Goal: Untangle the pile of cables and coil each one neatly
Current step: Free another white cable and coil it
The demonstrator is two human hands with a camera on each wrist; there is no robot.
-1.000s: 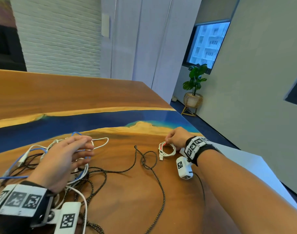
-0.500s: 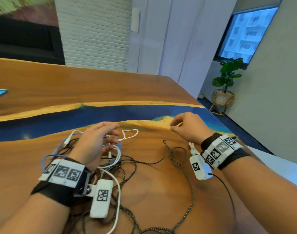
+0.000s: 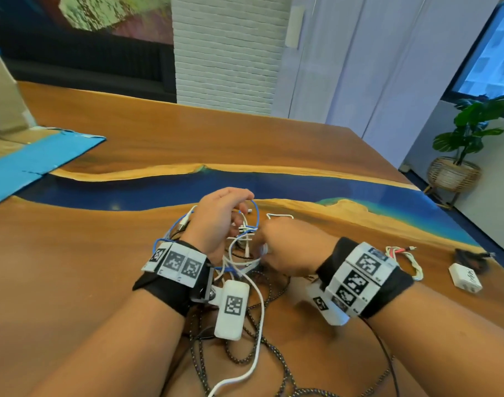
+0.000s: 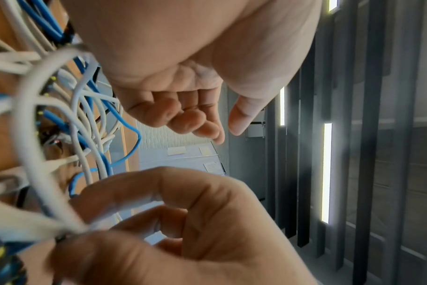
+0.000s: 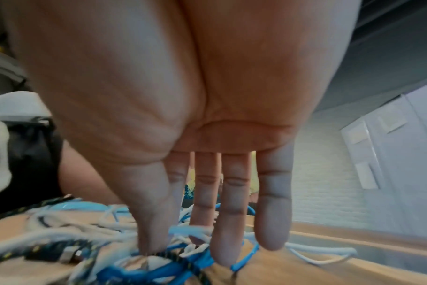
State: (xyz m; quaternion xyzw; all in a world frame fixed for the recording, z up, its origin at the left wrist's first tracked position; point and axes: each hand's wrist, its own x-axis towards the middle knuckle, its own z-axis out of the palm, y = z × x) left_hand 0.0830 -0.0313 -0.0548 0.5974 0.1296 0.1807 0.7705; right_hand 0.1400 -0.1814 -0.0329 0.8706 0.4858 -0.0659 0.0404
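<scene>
Head view: both hands (image 3: 216,224) in cable pile (image 3: 245,245).

Cable pile (image 3: 245,247) crowded; table (image 3: 73,267) left free

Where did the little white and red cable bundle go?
In the head view, the coiled white and red cable lies on the table, just right of the right wrist, left of the white charger.

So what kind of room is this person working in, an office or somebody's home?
Probably an office meeting room or lounge, though a home can't be ruled out. A large wood-and-blue-resin table, a potted plant in a wicker stand, and a window facing another building suggest it.
</scene>
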